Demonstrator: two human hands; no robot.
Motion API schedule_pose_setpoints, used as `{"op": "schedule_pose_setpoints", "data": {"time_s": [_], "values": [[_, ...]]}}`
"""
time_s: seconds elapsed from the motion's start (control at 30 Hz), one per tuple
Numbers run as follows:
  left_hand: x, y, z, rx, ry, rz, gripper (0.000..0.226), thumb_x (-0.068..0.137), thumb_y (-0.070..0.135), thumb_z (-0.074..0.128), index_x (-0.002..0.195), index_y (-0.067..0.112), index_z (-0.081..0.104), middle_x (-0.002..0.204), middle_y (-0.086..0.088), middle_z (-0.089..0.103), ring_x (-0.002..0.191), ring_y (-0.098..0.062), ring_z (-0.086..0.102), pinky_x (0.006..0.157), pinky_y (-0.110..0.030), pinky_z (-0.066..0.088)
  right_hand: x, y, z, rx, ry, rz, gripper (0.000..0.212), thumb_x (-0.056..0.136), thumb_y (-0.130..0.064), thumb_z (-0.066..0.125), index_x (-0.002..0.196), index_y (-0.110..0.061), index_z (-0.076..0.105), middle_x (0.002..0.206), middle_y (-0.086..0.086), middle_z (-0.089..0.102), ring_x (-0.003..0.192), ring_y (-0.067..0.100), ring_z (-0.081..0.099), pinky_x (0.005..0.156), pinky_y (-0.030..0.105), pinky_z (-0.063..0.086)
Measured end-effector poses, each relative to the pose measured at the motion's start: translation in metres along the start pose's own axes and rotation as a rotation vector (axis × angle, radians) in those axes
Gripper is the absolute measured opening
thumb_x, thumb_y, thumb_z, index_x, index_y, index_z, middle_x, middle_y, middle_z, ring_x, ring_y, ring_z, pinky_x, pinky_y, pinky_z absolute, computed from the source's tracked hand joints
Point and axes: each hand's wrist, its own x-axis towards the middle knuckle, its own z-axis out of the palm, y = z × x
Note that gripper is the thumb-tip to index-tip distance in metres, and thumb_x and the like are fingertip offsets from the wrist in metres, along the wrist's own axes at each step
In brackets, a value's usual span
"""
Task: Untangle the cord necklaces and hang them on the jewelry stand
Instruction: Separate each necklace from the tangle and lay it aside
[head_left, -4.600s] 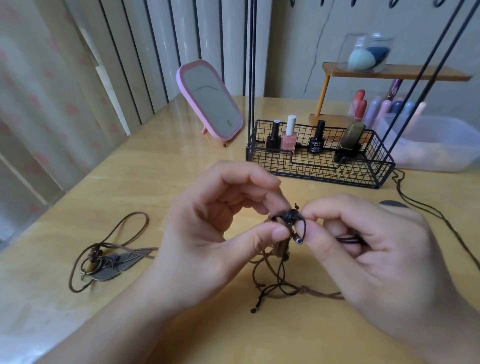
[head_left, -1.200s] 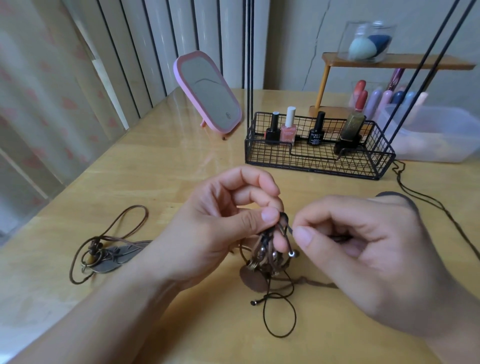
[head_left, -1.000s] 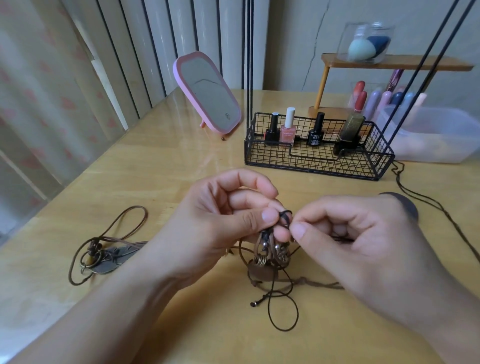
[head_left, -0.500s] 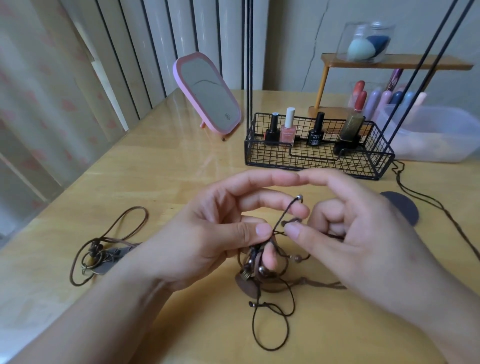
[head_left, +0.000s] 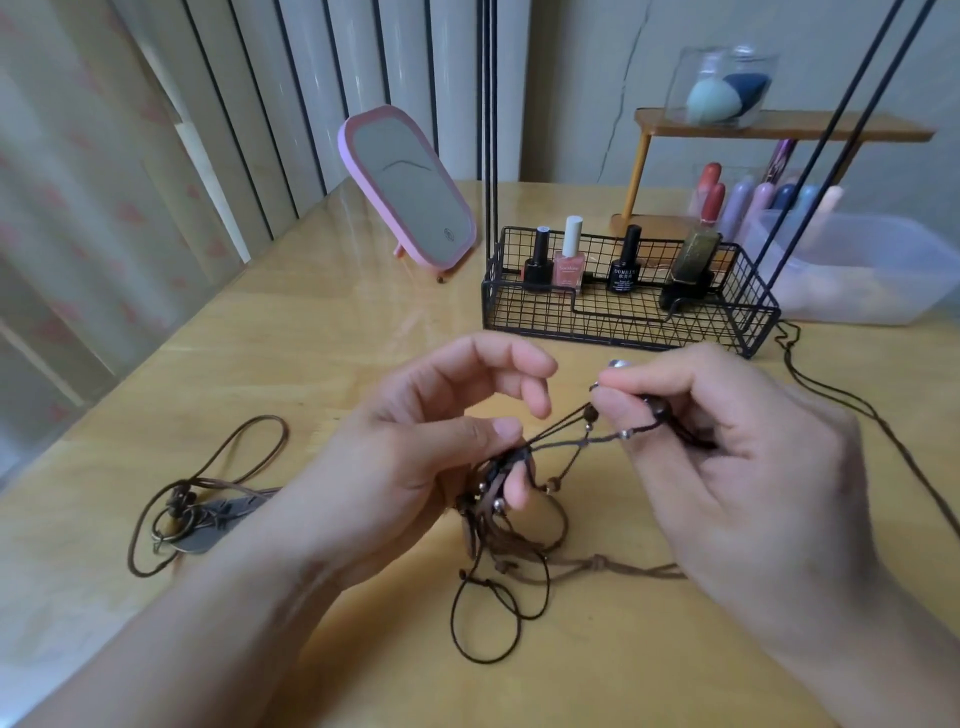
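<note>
Left hand (head_left: 410, 467) pinches the knotted cords (head_left: 498, 483) just above the desk (head_left: 311, 353), while the right hand (head_left: 727, 467) pinches a beaded strand pulled out of them, loose loops lying on the wood below. Another necklace (head_left: 192, 509) lies off to the left. 4 polish bottles stand in the wire basket (head_left: 623, 322), and the labels are too blurry to read properly.

bare table (head_left: 322, 364) left, wire basket (head_left: 623, 317) perhaps blocking ahead
</note>
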Motion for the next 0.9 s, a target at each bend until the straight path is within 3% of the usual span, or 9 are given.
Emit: {"op": "schedule_pose_setpoints", "data": {"time_s": [0.1, 0.3, 0.43, 0.57, 0.7, 0.8, 0.9], "values": [[0.0, 0.002, 0.002, -0.023, -0.076, -0.075, 0.02, 0.089, 0.007, 0.052, 0.102, 0.012, 0.066, 0.087, -0.013, 0.063, 0.052, -0.019, 0.058, 0.052, -0.023, 0.049, -0.001, -0.001, 0.002, -0.045, 0.094, -0.089, 0.009, 0.088, -0.009, 0.068, 0.088, -0.001, 0.073, 0.072, 0.003, 0.066, 0.067, -0.001, 0.051, 0.065, 0.004, 0.039], [-0.002, 0.002, 0.006, 0.128, -0.097, -0.088, 0.023, 0.094, 0.026, 0.057, 0.088, 0.006, 0.068, 0.065, -0.009, 0.06, 0.044, -0.013, 0.046, 0.044, -0.019, 0.038, -0.003, 0.004, 0.005, -0.041, 0.081, -0.171, 0.011, 0.09, -0.009, 0.068, 0.088, 0.0, 0.073, 0.071, 0.005, 0.063, 0.064, 0.007, 0.05, 0.061, 0.012, 0.042], [-0.002, 0.004, 0.007, 0.244, -0.043, -0.061, 0.013, 0.086, 0.022, 0.07, 0.079, 0.012, 0.074, 0.052, 0.0, 0.05, 0.042, -0.007, 0.04, 0.041, -0.013, 0.032, -0.004, 0.005, 0.008, 0.001, 0.041, -0.19, 0.011, 0.091, -0.01, 0.067, 0.088, -0.001, 0.074, 0.075, 0.0, 0.063, 0.066, 0.003, 0.051, 0.061, 0.011, 0.042], [-0.002, 0.004, 0.008, 0.389, 0.114, 0.09, 0.018, 0.084, 0.026, 0.064, 0.07, 0.017, 0.072, 0.058, -0.002, 0.059, 0.04, -0.012, 0.038, 0.039, -0.015, 0.03, -0.004, 0.007, 0.009, 0.058, 0.04, -0.122, 0.014, 0.091, -0.015, 0.065, 0.089, -0.003, 0.073, 0.084, -0.008, 0.065, 0.073, -0.008, 0.054, 0.065, 0.006, 0.041], [0.0, 0.003, 0.007, 0.436, 0.24, 0.207, 0.021, 0.088, 0.025, 0.061, 0.07, 0.016, 0.068, 0.067, -0.001, 0.062, 0.041, -0.014, 0.04, 0.04, -0.016, 0.032, -0.005, 0.013, 0.011, 0.158, 0.042, -0.037, 0.015, 0.091, -0.019, 0.065, 0.092, -0.006, 0.072, 0.084, -0.002, 0.073, 0.067, 0.007, 0.067, 0.055, 0.026, 0.052], [0.002, 0.002, 0.002, 0.363, 0.187, 0.189, 0.022, 0.094, 0.026, 0.05, 0.077, 0.013, 0.057, 0.071, 0.0, 0.059, 0.043, -0.016, 0.04, 0.042, -0.018, 0.032, -0.006, 0.015, 0.012, 0.151, 0.018, -0.017, 0.015, 0.091, -0.021, 0.066, 0.092, -0.009, 0.073, 0.083, -0.006, 0.073, 0.062, 0.014, 0.068, 0.049, 0.033, 0.052], [0.002, 0.003, -0.001, 0.133, 0.107, 0.151, 0.021, 0.096, 0.025, 0.043, 0.08, 0.015, 0.052, 0.078, -0.002, 0.059, 0.045, -0.013, 0.039, 0.043, -0.018, 0.031, -0.005, 0.012, 0.011, 0.203, -0.028, -0.035, 0.013, 0.089, -0.019, 0.066, 0.091, -0.008, 0.072, 0.089, -0.01, 0.072, 0.07, 0.007, 0.069, 0.053, 0.023, 0.053]]}}
